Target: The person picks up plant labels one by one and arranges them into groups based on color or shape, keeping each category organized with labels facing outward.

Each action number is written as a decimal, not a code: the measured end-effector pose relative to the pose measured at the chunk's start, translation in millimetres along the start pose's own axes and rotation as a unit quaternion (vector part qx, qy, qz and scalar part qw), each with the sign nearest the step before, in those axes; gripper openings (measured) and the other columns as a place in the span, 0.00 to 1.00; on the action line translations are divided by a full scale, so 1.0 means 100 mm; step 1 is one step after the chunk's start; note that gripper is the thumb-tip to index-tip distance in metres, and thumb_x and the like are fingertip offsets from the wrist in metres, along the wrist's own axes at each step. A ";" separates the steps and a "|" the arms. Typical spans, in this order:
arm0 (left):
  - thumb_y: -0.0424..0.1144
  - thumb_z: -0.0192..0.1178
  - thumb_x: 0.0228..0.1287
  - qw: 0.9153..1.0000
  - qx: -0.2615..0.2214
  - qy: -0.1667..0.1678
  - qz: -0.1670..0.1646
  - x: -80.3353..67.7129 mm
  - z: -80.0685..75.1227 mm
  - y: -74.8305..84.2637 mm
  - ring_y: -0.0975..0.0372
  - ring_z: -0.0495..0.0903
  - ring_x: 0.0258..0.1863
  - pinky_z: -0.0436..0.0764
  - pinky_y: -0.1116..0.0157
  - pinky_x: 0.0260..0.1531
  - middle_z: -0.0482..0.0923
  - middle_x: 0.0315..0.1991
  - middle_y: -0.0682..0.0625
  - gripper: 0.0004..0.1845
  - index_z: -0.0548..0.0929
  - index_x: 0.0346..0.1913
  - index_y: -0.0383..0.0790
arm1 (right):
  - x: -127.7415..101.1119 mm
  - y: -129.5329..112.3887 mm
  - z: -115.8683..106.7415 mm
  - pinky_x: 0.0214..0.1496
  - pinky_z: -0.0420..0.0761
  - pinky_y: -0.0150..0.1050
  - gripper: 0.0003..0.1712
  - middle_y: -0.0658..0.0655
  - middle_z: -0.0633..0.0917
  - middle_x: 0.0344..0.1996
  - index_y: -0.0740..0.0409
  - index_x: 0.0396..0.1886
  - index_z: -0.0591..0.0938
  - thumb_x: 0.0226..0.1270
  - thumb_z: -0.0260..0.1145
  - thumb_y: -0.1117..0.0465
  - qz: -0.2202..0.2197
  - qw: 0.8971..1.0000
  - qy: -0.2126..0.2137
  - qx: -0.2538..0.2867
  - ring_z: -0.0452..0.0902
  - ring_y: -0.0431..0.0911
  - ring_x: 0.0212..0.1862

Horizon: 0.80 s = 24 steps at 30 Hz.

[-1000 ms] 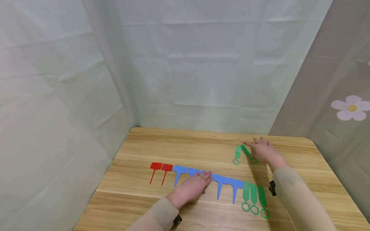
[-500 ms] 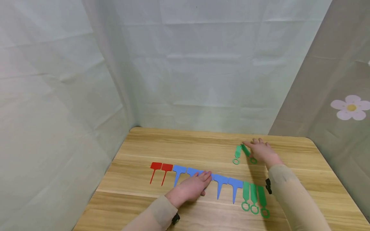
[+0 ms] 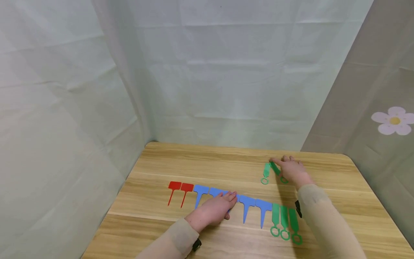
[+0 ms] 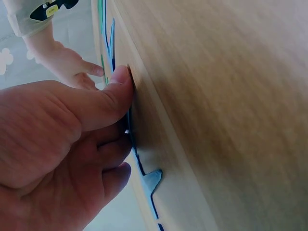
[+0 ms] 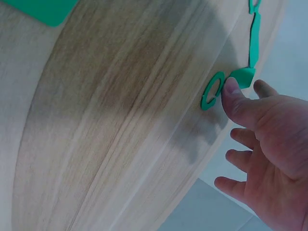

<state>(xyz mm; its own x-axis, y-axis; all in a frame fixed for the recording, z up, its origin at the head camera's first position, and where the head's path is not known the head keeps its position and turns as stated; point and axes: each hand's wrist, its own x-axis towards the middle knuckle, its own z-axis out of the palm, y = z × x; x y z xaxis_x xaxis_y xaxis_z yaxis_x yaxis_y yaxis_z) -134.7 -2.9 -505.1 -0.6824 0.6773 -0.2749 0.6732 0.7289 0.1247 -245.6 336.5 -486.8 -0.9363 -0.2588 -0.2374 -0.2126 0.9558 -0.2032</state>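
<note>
My right hand [image 3: 292,172] is at the back right of the table, with thumb and index finger pinching a flat green ring tag [image 3: 275,168]. In the right wrist view the thumb lies on the held tag's strip [image 5: 244,77] beside its ring, and the other fingers stand apart. A second green tag [image 3: 266,171] lies to the left. My left hand [image 3: 216,208] rests with fairly straight fingers across the row of blue T-shaped plant labels [image 3: 247,201], covering part of it. Its thumb [image 4: 118,89] is near the blue edges in the left wrist view.
Two red plant labels [image 3: 175,186] with thin stems begin the row at the left. Three green ring tags [image 3: 284,216] end it at the right, beside the right sleeve [image 3: 325,216]. The wooden table [image 3: 194,162] meets a pale cloth backdrop [image 3: 226,90] behind.
My right hand has shifted slightly left and toward me over the green tag, its forearm swinging left. The left hand and the row stay in place.
</note>
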 end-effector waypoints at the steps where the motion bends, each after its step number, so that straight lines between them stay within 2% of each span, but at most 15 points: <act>1: 0.45 0.64 0.77 1.000 -0.001 0.001 0.001 0.00 0.00 0.00 0.62 0.57 0.83 0.60 0.62 0.80 0.57 0.85 0.51 0.37 0.65 0.83 0.41 | 0.01 0.00 0.02 0.71 0.56 0.83 0.53 0.83 0.61 0.76 0.48 0.86 0.63 0.64 0.67 0.81 0.005 1.000 0.001 -0.001 0.49 0.83 0.77; 3: 0.45 0.64 0.77 1.000 -0.005 0.003 0.003 0.01 0.00 0.00 0.61 0.58 0.83 0.61 0.61 0.80 0.58 0.84 0.51 0.37 0.66 0.83 0.41 | 0.03 0.01 0.05 0.71 0.57 0.83 0.54 0.82 0.63 0.75 0.47 0.86 0.64 0.62 0.66 0.83 0.017 1.000 0.004 -0.007 0.50 0.83 0.77; 9: 0.44 0.65 0.76 1.000 -0.015 0.003 0.001 0.02 0.02 -0.02 0.60 0.58 0.83 0.60 0.60 0.80 0.58 0.84 0.51 0.37 0.66 0.83 0.41 | 0.13 0.01 0.14 0.70 0.60 0.83 0.52 0.80 0.69 0.73 0.47 0.84 0.67 0.64 0.65 0.83 0.056 0.998 0.018 -0.015 0.50 0.82 0.77; 12: 0.43 0.66 0.76 1.000 -0.015 0.005 0.000 0.03 0.03 -0.01 0.59 0.58 0.82 0.60 0.60 0.80 0.58 0.84 0.50 0.37 0.67 0.83 0.40 | 0.15 -0.01 0.13 0.67 0.67 0.81 0.51 0.80 0.69 0.73 0.46 0.85 0.66 0.66 0.65 0.82 0.065 0.997 0.015 -0.023 0.49 0.82 0.77; 15: 0.43 0.66 0.76 1.000 -0.017 0.008 -0.001 0.04 0.03 0.00 0.59 0.58 0.82 0.61 0.60 0.80 0.59 0.84 0.50 0.37 0.67 0.82 0.40 | 0.15 -0.02 0.12 0.56 0.80 0.68 0.52 0.79 0.69 0.74 0.46 0.85 0.65 0.65 0.66 0.81 0.074 0.997 0.007 -0.027 0.50 0.82 0.77; 19: 0.43 0.66 0.76 1.000 -0.018 0.006 -0.005 0.03 0.02 0.00 0.60 0.58 0.83 0.60 0.60 0.80 0.58 0.84 0.50 0.37 0.67 0.83 0.40 | 0.16 -0.02 0.11 0.40 0.79 0.52 0.52 0.78 0.71 0.73 0.46 0.85 0.65 0.64 0.65 0.83 0.076 0.997 0.004 -0.025 0.53 0.82 0.76; 22: 0.42 0.66 0.76 1.000 -0.021 0.005 -0.008 0.04 0.02 0.00 0.60 0.58 0.83 0.60 0.60 0.80 0.58 0.84 0.51 0.37 0.67 0.83 0.41 | 0.16 -0.03 0.09 0.39 0.82 0.51 0.51 0.77 0.76 0.69 0.47 0.85 0.66 0.65 0.66 0.82 0.072 0.997 0.005 -0.033 0.56 0.82 0.75; 24: 0.42 0.66 0.76 1.000 -0.024 0.005 -0.009 0.04 0.01 0.01 0.60 0.57 0.83 0.60 0.60 0.80 0.58 0.85 0.51 0.37 0.66 0.83 0.41 | 0.16 -0.04 0.08 0.43 0.85 0.56 0.51 0.76 0.78 0.66 0.47 0.85 0.66 0.65 0.66 0.82 0.072 0.997 0.006 -0.037 0.57 0.82 0.74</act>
<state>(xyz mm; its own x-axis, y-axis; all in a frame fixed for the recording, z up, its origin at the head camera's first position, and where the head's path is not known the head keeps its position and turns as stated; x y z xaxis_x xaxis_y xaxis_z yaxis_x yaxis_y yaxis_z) -136.9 0.1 -506.6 -0.6975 0.6645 -0.2681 0.6463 0.7450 0.1650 -257.6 327.6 -497.4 -0.9621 -0.1159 -0.2468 -0.0945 0.9908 -0.0968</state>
